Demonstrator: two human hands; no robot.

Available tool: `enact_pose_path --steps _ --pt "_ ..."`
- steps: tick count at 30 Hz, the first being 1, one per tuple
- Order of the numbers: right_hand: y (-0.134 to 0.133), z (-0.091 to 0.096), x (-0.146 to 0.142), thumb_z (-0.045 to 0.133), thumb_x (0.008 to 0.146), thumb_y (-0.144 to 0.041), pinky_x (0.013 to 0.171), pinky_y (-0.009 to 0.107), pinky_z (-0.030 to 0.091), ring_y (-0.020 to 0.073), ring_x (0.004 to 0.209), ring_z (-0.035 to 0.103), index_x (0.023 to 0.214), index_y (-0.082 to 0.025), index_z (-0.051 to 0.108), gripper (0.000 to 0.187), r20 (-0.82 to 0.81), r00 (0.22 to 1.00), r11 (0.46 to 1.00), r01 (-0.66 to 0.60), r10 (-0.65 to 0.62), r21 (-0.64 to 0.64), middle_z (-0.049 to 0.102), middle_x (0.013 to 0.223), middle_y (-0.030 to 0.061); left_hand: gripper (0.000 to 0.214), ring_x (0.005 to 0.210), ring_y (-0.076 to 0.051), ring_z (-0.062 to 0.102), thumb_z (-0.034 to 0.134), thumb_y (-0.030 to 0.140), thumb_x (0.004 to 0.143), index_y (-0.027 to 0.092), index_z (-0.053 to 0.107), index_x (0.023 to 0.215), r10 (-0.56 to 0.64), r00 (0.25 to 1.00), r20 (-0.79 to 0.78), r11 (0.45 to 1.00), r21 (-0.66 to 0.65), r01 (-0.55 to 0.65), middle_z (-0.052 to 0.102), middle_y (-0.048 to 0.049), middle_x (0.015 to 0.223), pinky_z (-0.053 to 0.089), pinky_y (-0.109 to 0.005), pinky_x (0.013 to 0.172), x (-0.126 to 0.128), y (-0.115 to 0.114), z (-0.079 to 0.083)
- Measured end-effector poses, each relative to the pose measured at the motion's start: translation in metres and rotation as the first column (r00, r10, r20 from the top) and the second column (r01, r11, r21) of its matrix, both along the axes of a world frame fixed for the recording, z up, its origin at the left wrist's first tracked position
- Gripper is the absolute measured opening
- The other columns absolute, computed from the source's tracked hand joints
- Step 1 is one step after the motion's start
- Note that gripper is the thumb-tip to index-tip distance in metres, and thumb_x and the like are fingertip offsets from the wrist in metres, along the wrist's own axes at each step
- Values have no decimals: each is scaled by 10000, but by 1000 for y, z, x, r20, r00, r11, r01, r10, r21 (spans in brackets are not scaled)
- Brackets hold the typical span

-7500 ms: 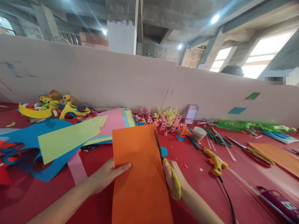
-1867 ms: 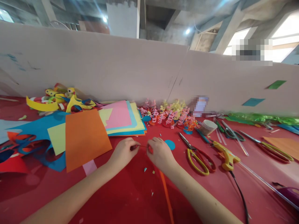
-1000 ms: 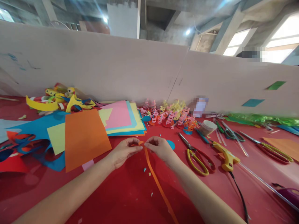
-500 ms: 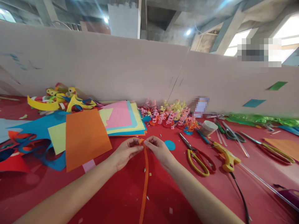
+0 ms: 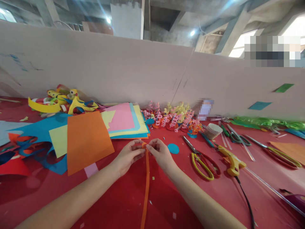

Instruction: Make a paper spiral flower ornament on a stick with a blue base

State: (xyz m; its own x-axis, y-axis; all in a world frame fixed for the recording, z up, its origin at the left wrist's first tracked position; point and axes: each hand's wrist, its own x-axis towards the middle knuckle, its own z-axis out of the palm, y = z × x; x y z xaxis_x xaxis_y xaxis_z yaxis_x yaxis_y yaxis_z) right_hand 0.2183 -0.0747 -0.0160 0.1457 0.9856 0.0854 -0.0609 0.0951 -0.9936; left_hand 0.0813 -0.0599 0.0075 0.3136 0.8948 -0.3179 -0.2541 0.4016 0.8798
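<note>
A long, narrow orange paper strip (image 5: 147,184) hangs from my fingers down towards the near edge of the picture. Its top end curls over between my two hands. My left hand (image 5: 130,156) pinches the curled end from the left. From the right, my right hand (image 5: 160,152) grips the strip just below the curl with thumb and fingers. Just right of my right hand lies a blue paper disc (image 5: 173,148) on the red table (image 5: 114,203). Scissors with yellow and red handles (image 5: 202,162) rest farther right.
To the left lie an orange sheet (image 5: 89,143), stacked coloured paper (image 5: 122,117) and blue offcuts (image 5: 45,127). Pink and yellow paper curls (image 5: 173,117) stand at the back by a pale partition (image 5: 107,66). A yellow glue gun (image 5: 232,160) with its cord and a paper cup (image 5: 213,130) are right.
The hanging part of the orange strip has swung slightly left. Both hands keep their pinch on its curled end and have hardly moved.
</note>
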Motion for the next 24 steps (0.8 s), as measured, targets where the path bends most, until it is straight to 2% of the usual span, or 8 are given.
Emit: enact_pose_path --steps 6,13,16,18,21,24 --pt "0 -3 0 661 651 -435 489 227 379 99 511 482 687 -204 472 300 -29 1000 1000 7 -7 -17 502 569 -57 293 805 -128 615 780 216 584 192 611 822 -48 998 -43 999 13 49 646 12 837 480 -258 758 -1 -2 1" --pt "5 -5 7 723 597 -434 480 220 386 86 451 499 703 -199 457 370 -122 992 996 -37 27 -81 521 499 -77 247 776 -135 608 766 214 563 178 643 774 -51 989 -136 997 55 59 641 12 797 464 -268 764 -3 2 6" --pt "4 0 10 733 581 -442 521 235 432 91 474 524 702 -199 463 382 -155 985 990 -92 75 -105 547 518 -69 234 771 -144 603 752 233 569 174 654 774 -34 981 -190 996 78 50 652 -3 798 455 -272 755 -5 4 6" --pt "2 4 11 692 628 -460 570 259 469 106 532 563 718 -194 494 344 -156 973 977 -185 168 -102 574 569 -48 230 782 -152 603 744 266 576 170 663 768 -50 980 -194 993 98 70 660 -10 788 451 -271 755 -6 6 5" --pt "0 9 15 638 696 -404 670 287 491 132 682 611 796 -181 560 257 -62 945 946 -323 320 -39 622 705 -4 231 774 -156 600 733 313 584 166 669 750 -99 976 -192 987 103 120 663 -9 747 446 -271 750 -8 8 5" --pt "0 9 18 642 697 -293 702 277 474 135 756 607 838 -180 579 191 121 946 950 -308 301 45 633 803 15 228 747 -150 584 724 334 594 166 669 738 -137 959 -248 981 103 167 659 -4 743 437 -274 738 -9 8 6"
